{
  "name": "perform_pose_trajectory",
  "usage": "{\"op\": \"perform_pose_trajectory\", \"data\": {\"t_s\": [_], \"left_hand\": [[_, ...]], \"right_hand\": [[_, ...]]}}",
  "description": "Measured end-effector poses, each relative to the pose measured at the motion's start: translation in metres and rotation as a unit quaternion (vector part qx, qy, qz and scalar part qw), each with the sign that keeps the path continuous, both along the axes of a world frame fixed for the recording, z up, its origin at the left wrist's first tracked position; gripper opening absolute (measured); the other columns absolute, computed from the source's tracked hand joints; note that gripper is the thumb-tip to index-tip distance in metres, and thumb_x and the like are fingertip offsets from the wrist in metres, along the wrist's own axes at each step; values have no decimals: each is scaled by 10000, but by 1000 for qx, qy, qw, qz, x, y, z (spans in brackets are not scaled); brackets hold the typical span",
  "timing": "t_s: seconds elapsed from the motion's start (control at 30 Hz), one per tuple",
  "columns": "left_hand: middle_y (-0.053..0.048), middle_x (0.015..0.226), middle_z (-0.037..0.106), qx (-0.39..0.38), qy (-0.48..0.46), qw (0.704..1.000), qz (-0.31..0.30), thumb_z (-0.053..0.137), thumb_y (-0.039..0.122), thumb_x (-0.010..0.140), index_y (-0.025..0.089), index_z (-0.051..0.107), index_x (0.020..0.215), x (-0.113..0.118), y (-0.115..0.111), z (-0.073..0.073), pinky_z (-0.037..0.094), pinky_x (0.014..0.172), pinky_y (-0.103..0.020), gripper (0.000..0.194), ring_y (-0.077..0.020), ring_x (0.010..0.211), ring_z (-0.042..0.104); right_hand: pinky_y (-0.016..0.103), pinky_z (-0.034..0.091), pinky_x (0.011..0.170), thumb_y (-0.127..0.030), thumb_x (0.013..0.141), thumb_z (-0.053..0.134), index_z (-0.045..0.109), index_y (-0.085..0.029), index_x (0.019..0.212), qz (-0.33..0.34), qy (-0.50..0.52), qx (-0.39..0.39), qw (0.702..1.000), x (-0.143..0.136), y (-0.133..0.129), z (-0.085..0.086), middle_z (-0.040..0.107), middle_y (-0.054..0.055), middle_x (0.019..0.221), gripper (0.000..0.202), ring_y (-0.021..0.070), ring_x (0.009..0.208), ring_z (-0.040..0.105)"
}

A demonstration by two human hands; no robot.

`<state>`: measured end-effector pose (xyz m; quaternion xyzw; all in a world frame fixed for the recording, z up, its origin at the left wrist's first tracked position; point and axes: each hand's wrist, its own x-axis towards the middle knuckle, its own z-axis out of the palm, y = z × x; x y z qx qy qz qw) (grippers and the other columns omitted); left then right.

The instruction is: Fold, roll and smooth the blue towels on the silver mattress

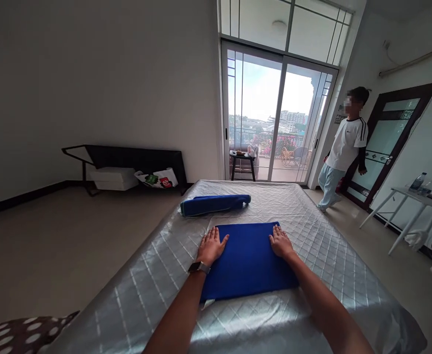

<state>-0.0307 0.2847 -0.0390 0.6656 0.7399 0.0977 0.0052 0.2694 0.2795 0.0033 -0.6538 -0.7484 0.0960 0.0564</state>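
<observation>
A flat blue rectangle of folded fabric (250, 260) lies on a silver quilted mattress (157, 275). My left hand (212, 246) rests flat on its far left edge, fingers stretched forward and thumb out to the side. On the far right corner lies my right hand (281, 241), palm down with the fingers extended. Neither hand grips the cloth. A small white tag (208, 304) pokes out at the near left corner. Farther back, a second blue folded cloth (216, 204) with a lighter edging sits on the mattress.
A person (346, 142) in a white shirt stands right of the mattress, near a dark-framed door (392, 147). A white table (422, 197) with bottles is at the right. Against the left wall is a black bench (138, 160) with a white box (114, 178) below.
</observation>
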Motion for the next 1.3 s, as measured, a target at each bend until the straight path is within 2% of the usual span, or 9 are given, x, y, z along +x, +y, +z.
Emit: {"op": "perform_pose_trajectory", "data": {"t_s": [0.17, 0.4, 0.53, 0.67, 0.83, 0.97, 1.07, 1.2, 1.3], "left_hand": [[-161, 1603, 338, 25, 6, 998, -55, 149, 601, 988, 52, 376, 1521, 21, -9, 10, 220, 1236, -454, 798, -288, 1513, 251], [-101, 1594, 380, 60, 10, 953, -296, 214, 504, 1025, 163, 407, 1522, 128, -19, 17, 237, 1237, -429, 633, -231, 1501, 290], [-127, 1579, 398, 31, 5, 955, -294, 241, 445, 1029, 167, 404, 1524, 155, -18, 13, 257, 1224, -476, 591, -256, 1494, 307], [-110, 1606, 348, 3, 9, 970, -242, 211, 512, 1020, 164, 386, 1534, 131, -20, 6, 235, 1233, -465, 645, -254, 1511, 262], [-124, 1621, 304, -16, 29, 988, -150, 186, 586, 997, 128, 362, 1540, 53, -31, -8, 222, 1232, -474, 733, -270, 1518, 236], [-141, 1600, 352, 18, 35, 995, -96, 171, 583, 996, 130, 377, 1533, -1, -42, -24, 252, 1217, -479, 733, -275, 1504, 279], [-137, 1605, 348, 20, 36, 995, -93, 162, 604, 989, 118, 377, 1532, -13, -49, -26, 252, 1222, -441, 759, -261, 1506, 274], [-164, 1626, 279, -10, 45, 995, -92, 155, 604, 988, 41, 319, 1542, -8, -55, -15, 226, 1233, -399, 807, -257, 1516, 244], [-161, 1615, 307, -2, 46, 994, -97, 167, 599, 987, 53, 340, 1535, -6, -54, -13, 244, 1225, -418, 792, -264, 1508, 267]], "right_hand": [[378, 135, 1231, -383, 1038, 204, 214, -31, 1579, -2, 15, 5, 1000, -1, -2, 1, 199, 155, 1641, 645, 202, 1539, 126], [378, 136, 1230, -382, 1037, 242, 238, -30, 1573, -4, 30, 5, 1000, 0, -2, 0, 220, 177, 1633, 641, 214, 1534, 154], [380, 153, 1227, -367, 1038, 247, 256, -27, 1567, 3, 30, 5, 1000, 1, -1, -2, 223, 185, 1630, 629, 210, 1534, 156], [383, 147, 1230, -368, 1036, 242, 232, -11, 1569, 1, 36, 11, 999, 1, -1, -2, 237, 188, 1626, 642, 211, 1536, 139], [379, 132, 1233, -371, 1035, 221, 222, -11, 1571, 0, 40, 12, 999, 0, -2, -1, 233, 185, 1628, 646, 207, 1538, 130], [375, 127, 1234, -370, 1032, 233, 224, -8, 1570, -5, 38, 4, 999, -1, -4, 3, 214, 173, 1633, 648, 210, 1537, 134], [377, 131, 1233, -353, 1030, 231, 209, -2, 1571, -3, 35, -2, 999, -2, -6, 10, 185, 162, 1637, 645, 211, 1537, 129], [372, 124, 1234, -322, 1026, 227, 217, -21, 1575, -4, 35, 6, 999, -2, -18, 19, 193, 145, 1636, 626, 197, 1537, 126], [375, 131, 1235, -325, 1021, 248, 231, -19, 1572, -9, 31, 11, 999, 0, -36, 17, 212, 155, 1630, 630, 209, 1532, 156]]}}
